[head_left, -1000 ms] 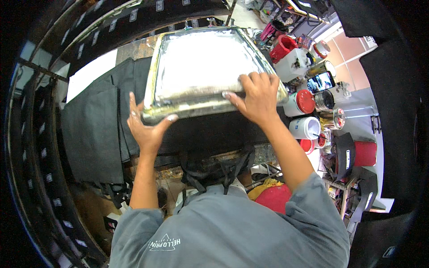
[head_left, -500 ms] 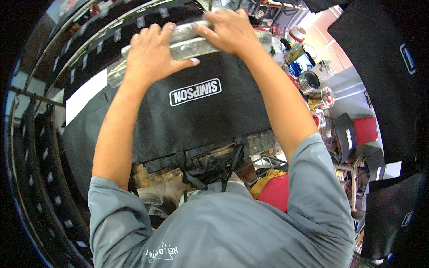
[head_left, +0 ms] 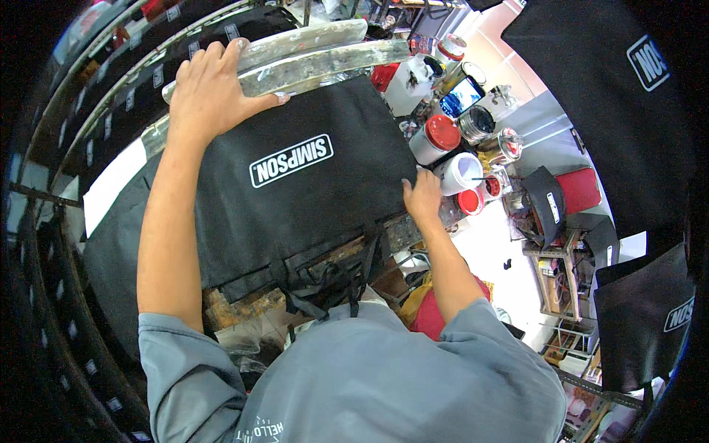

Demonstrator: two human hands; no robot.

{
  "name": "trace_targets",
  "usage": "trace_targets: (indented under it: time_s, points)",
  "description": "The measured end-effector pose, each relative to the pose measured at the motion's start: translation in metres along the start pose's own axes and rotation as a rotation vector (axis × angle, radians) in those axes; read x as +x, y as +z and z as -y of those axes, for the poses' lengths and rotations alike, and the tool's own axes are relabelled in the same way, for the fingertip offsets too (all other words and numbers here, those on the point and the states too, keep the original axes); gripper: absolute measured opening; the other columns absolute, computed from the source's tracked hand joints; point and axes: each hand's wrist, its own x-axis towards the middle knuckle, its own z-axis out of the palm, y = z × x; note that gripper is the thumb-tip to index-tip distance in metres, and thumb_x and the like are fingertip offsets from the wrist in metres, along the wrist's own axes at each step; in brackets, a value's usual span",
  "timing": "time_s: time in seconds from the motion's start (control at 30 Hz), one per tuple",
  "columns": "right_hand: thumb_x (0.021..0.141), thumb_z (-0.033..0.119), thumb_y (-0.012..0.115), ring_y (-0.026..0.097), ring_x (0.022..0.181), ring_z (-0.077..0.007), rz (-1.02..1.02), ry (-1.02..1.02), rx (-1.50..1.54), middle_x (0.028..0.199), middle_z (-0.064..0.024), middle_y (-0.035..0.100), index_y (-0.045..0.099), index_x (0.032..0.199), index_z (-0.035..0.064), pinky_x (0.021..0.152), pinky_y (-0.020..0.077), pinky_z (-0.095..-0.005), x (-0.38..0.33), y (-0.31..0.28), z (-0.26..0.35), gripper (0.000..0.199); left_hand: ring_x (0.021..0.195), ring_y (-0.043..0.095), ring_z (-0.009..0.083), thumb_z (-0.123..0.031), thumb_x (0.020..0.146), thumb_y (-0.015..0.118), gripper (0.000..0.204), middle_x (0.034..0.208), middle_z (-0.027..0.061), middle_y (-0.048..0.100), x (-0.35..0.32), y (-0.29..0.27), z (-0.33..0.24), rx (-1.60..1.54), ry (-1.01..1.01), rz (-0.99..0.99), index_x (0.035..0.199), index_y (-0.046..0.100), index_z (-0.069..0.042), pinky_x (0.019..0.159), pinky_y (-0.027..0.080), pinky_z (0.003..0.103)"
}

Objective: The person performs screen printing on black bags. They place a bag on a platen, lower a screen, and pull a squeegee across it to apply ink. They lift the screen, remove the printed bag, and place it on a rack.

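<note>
A worker bends over a black fabric bag (head_left: 310, 210) lying flat on a worktop (head_left: 402, 233), its white printed badge facing up and its straps at the near edge. Beyond the bag's far edge, the left hand (head_left: 214, 92) holds a pair of pale, stained bars (head_left: 325, 40), fingers folded over the upper one and thumb stretched out past the lower. The right hand (head_left: 423, 198) is at the bag's right edge, half curled, thumb toward the cloth; whether it pinches the fabric or only rests there, one cannot tell. Good handling here would likely call for a firm left grip, so that the bars do not drop onto the bag, and a light right touch on the bag's margin, drawing any slack outward and away from the badge (a print that, if wet, could smear under a stray finger). Room is tight to the bag's right, where a white tub (head_left: 461, 173) and a red-lidded jar (head_left: 443, 133) crowd in; a low, short movement of the right wrist would probably avoid a knock. Both sides of the bag are best eased evenly, since a tug at one corner alone could skew the cloth or raise a wrinkle.
</note>
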Motion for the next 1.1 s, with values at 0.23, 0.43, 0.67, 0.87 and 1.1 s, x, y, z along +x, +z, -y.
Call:
trace_targets:
  time_s: [0.23,0.43,0.67,0.87,1.1]
  points:
    - [0.091,0.049,0.073,0.057,0.121,-0.0347,0.241,0.157,-0.249,0.128,-0.0159,0.061,0.062,0.128,0.004,0.094,0.0465,-0.0551,0.024,0.028,0.018,0.059,0.115,0.06,0.0355,-0.075,0.069,0.077,0.101,0.12,0.0173,0.064,-0.005,-0.008,-0.002,-0.027,0.004,0.009,0.139,0.059,-0.004,0.098,0.046,0.048]
    - [0.087,0.046,0.079,0.057,0.121,-0.0337,0.156,0.329,-0.234,0.129,-0.0129,0.059,0.06,0.131,0.0059,0.095,0.044,-0.056,0.021,0.029,0.019,0.063,0.104,0.063,0.0274,-0.082,0.066,0.078,0.104,0.107,0.0107,0.065,-0.003,-0.001,0.002,0.005,0.031,-0.088,0.137,0.063,-0.006,0.09,0.047,0.042]
    - [0.091,0.033,0.077,0.065,0.109,-0.0377,0.104,0.139,-0.062,0.119,-0.0155,0.064,0.061,0.132,0.0102,0.089,0.0521,-0.0549,0.026,0.01,0.026,0.05,0.105,0.063,0.0277,-0.081,0.066,0.078,0.104,0.107,0.0111,0.065,-0.003,-0.001,0.002,0.031,0.025,-0.098,0.137,0.063,-0.007,0.091,0.047,0.041]
    - [0.093,0.031,0.073,0.066,0.107,-0.036,0.11,0.085,0.145,0.112,-0.0145,0.069,0.071,0.128,0.0146,0.089,0.0537,-0.0507,0.034,-0.03,0.065,0.039,0.121,0.06,0.0377,-0.075,0.069,0.078,0.107,0.128,0.0209,0.064,0.005,-0.018,-0.006,-0.017,-0.029,0.072,0.144,0.055,-0.002,0.103,0.047,0.05]
    - [0.095,0.01,0.057,0.061,0.099,-0.0269,-0.118,-0.185,-0.098,0.104,-0.0084,0.062,0.065,0.14,0.0107,0.085,0.0463,-0.0424,0.023,-0.05,0.097,0.046,0.12,0.062,0.0391,-0.074,0.069,0.079,0.107,0.128,0.0221,0.064,0.009,-0.017,-0.003,0.006,-0.013,0.055,0.145,0.055,-0.001,0.103,0.048,0.049]
